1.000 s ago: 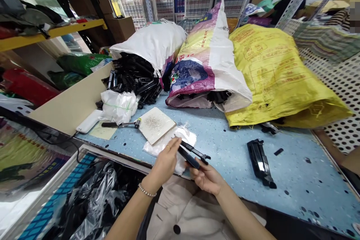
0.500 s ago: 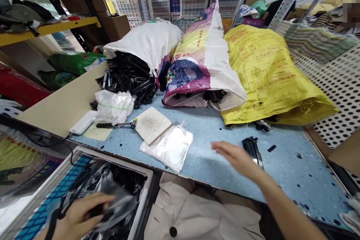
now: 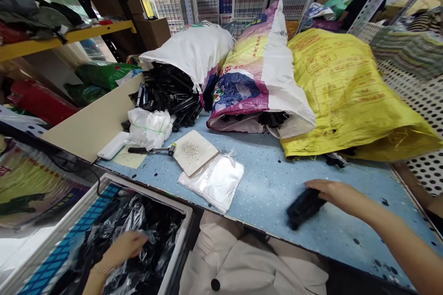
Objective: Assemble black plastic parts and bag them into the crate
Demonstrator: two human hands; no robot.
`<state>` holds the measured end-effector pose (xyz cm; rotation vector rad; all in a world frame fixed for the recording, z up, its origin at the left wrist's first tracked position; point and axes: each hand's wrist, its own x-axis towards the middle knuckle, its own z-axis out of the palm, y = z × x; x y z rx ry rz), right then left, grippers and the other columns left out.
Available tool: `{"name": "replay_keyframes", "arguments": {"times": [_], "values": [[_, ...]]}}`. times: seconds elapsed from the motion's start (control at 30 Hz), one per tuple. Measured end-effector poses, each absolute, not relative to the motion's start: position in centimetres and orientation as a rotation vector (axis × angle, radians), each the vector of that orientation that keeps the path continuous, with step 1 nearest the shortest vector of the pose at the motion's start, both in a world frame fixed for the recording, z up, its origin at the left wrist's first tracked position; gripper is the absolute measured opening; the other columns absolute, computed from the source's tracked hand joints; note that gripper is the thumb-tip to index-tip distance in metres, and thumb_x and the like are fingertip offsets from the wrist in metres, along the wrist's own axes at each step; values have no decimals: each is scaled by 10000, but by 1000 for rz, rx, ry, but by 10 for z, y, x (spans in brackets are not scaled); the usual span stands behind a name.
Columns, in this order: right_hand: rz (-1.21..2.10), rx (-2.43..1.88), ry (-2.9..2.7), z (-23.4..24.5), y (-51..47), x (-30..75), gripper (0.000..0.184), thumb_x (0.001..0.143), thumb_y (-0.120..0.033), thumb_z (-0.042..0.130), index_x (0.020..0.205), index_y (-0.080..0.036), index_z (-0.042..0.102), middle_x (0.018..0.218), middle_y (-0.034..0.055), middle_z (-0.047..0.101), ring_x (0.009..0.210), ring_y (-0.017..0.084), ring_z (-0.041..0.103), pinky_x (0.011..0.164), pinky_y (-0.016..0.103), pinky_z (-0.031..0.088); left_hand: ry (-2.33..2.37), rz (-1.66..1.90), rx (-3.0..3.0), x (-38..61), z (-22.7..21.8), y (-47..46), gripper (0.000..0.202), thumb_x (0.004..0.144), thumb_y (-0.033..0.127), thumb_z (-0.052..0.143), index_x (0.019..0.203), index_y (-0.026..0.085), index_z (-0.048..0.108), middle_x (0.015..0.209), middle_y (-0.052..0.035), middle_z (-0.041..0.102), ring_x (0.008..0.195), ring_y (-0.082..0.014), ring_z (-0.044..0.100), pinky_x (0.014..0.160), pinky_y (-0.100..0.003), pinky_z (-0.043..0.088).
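At the right side of the blue table, my right hand has its fingers closed on the end of a black plastic part, blurred by motion and tilted over the tabletop. My left hand is low at the left, over a white-rimmed crate of black parts in clear plastic bags. Its fingers are smeared, so whether they grip anything does not show. Between the hands lies a stack of clear plastic bags, partly under a pale square tile covered with tiny specks.
A black-handled hammer, a white phone-like device and a bundle of white bags lie at the left. Behind stand a white sack spilling black parts, a printed sack and a yellow sack.
My right hand has moved right and taken hold of the black part from the table. My left hand has gone from beside a clear bag to farther over the crate. The view has shifted slightly.
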<state>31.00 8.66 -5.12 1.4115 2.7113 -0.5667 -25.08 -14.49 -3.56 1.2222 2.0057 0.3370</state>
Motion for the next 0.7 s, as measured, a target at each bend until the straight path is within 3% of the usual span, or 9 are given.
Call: {"name": "replay_keyframes", "arguments": {"times": [0.07,0.13,0.2,0.27,0.37,0.43,0.6,0.7], "values": [[-747,1482,2656,-43,80,290,344,853,-302,479,1133,-231,666,1173,107,675,1012,321,652,801,399,528,1863,348,1494,-205,-44,-97,402,833,396,475,490,198,549,479,23,557,491,-146,523,551,-256,416],[-986,1557,2635,-38,75,266,356,862,-403,497,1138,-239,650,1156,95,683,1012,313,647,818,385,522,1786,512,1801,-146,-48,-53,301,883,305,415,733,191,650,759,-53,671,724,-194,609,717,-304,463],[-1274,1644,2604,-37,70,242,378,854,-448,514,1139,-232,635,1115,82,697,993,294,647,843,379,513,1824,592,1931,-92,-50,-19,202,858,264,483,881,161,655,927,-125,658,913,-252,598,817,-363,463],[-1573,1764,2540,-42,64,220,409,830,-472,550,1138,-214,625,1065,73,707,962,278,648,857,390,509,1871,607,1888,-60,-54,3,112,800,182,549,825,139,649,972,-156,633,981,-283,577,805,-377,467],[-2117,1879,2314,-51,52,194,440,785,-480,619,1120,-194,625,1050,74,705,892,254,663,836,401,518,1894,625,1778,-57,-63,20,93,746,102,568,676,147,611,868,-111,629,840,-242,608,702,-334,467],[-2517,1846,2063,-55,43,176,424,762,-472,664,1070,-181,644,1043,85,708,811,227,676,785,383,530,1883,662,1720,-72,-69,27,91,721,139,621,640,155,584,762,-59,619,719,-197,604,641,-298,455],[-3299,1630,1456,-57,36,119,294,718,-419,745,874,-176,691,946,79,729,725,169,667,787,365,528,1752,765,1607,-97,-77,35,221,771,321,627,640,156,562,557,23,573,522,-125,558,521,-229,435],[-3566,1555,1189,-64,43,81,295,649,-417,795,791,-186,680,913,60,727,704,155,653,835,401,521,1712,810,1613,-100,-76,35,174,815,266,561,689,147,582,568,12,595,528,-127,571,535,-235,464]]}}
